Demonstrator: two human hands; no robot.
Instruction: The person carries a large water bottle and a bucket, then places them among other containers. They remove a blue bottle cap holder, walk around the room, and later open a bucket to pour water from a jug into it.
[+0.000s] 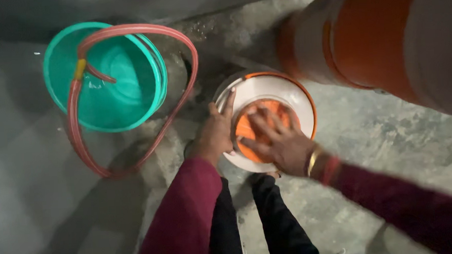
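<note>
Concrete floor bears a round white container; both hands' fingers lie spread on its orange lid.

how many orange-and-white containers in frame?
2. One small container on the floor under both hands; one large container upper right, partly cropped. Others may lie outside view.

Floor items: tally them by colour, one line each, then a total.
Green: 1, the bucket.
Red: 1, the hose looped over the bucket.
White and orange: 2, the round container under the left hand and right hand, and the large container lying beside it.
Total: 4
</note>
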